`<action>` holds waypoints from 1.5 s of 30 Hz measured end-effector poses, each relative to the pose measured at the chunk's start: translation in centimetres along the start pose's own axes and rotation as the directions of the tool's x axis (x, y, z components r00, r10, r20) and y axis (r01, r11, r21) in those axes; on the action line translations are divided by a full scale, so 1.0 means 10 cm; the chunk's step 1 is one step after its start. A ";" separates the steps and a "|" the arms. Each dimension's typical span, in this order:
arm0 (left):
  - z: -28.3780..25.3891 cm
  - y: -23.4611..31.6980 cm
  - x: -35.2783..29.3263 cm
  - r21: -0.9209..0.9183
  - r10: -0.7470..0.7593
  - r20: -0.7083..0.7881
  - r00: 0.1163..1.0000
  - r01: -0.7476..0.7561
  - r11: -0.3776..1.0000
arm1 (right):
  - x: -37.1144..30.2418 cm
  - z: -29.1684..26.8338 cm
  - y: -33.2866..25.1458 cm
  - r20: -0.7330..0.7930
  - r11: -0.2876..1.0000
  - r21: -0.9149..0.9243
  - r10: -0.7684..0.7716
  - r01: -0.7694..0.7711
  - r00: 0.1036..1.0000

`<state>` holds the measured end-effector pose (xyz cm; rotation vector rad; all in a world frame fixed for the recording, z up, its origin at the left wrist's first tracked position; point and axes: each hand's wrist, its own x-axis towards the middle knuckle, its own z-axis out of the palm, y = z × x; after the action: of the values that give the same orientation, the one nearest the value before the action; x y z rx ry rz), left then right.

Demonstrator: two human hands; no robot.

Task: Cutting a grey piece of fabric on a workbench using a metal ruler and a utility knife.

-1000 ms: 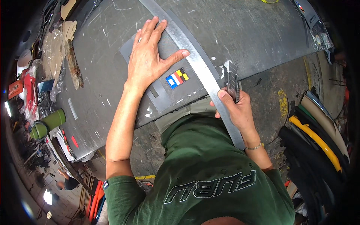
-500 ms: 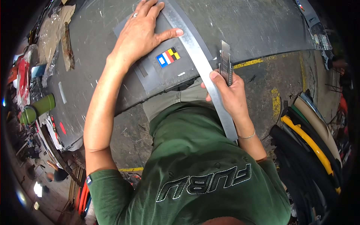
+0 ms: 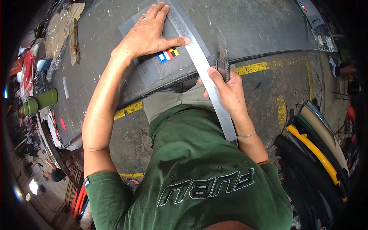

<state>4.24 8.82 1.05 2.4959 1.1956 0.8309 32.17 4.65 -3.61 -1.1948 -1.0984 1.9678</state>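
My left hand [image 3: 147,35] lies flat on a grey sheet [image 3: 153,78] on the table, fingers stretched forward and thumb spread out onto a long steel ruler [image 3: 203,71]. Below its palm, partly covered, sits a small multicoloured patch [image 3: 168,55] of blue, white, red, yellow and black. The ruler slants across the sheet and runs past the table's near edge toward my body. My right hand [image 3: 229,90] is closed round a utility knife [image 3: 222,63], whose blade points away from me. The thumb of that hand also rests on the ruler, with fingertips showing at its other side.
The dark scratched table [image 3: 253,27] ends just in front of my waist. Plastic wrapping [image 3: 55,42], a wooden strip [image 3: 74,42] and a green cylinder [image 3: 44,99] are at the left. Rolls of material [image 3: 314,145] stand at the lower right. Another patched sheet [image 3: 312,19] lies far right.
My right hand and the knife have shifted slightly left, along with the ruler's near end. My left hand has come nearer the patch and now covers part of it.
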 end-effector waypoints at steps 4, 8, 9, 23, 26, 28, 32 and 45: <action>0.12 -0.21 -0.08 0.456 -0.525 0.037 0.850 0.453 0.766 | 0.00 0.01 0.02 0.001 1.000 0.001 -0.007 0.007 1.000; 0.08 -0.17 -0.06 0.354 -0.561 0.096 0.822 0.498 0.791 | -0.02 0.00 0.04 -0.031 1.000 0.016 0.019 -0.018 0.999; 0.11 -0.15 -0.05 0.357 -0.595 0.093 0.798 0.531 0.769 | -0.02 0.01 0.05 -0.028 1.000 0.018 0.016 -0.016 0.999; 0.31 -0.11 -0.14 0.398 -0.497 -0.066 0.865 0.480 0.782 | -0.02 0.02 0.01 -0.020 1.000 0.023 0.019 -0.019 1.000; 0.32 -0.12 -0.15 0.383 -0.504 -0.067 0.861 0.488 0.784 | -0.01 0.02 0.03 -0.027 0.999 0.038 0.030 -0.029 0.999; 0.32 -0.13 -0.15 0.386 -0.504 -0.068 0.861 0.488 0.783 | -0.02 0.02 0.02 -0.027 0.999 0.033 0.023 -0.022 0.999; 0.32 -0.12 -0.16 0.395 -0.500 -0.070 0.863 0.484 0.781 | -0.02 0.01 0.03 -0.016 0.999 0.040 0.015 -0.015 1.000; 0.21 -0.02 -0.06 0.487 -0.530 0.011 0.848 0.458 0.743 | -0.04 0.01 -0.01 -0.023 0.999 0.020 0.045 -0.044 0.999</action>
<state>5.07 8.53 -1.00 2.3001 2.0781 0.2162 32.25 4.31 -3.33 -1.2385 -1.0473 1.9887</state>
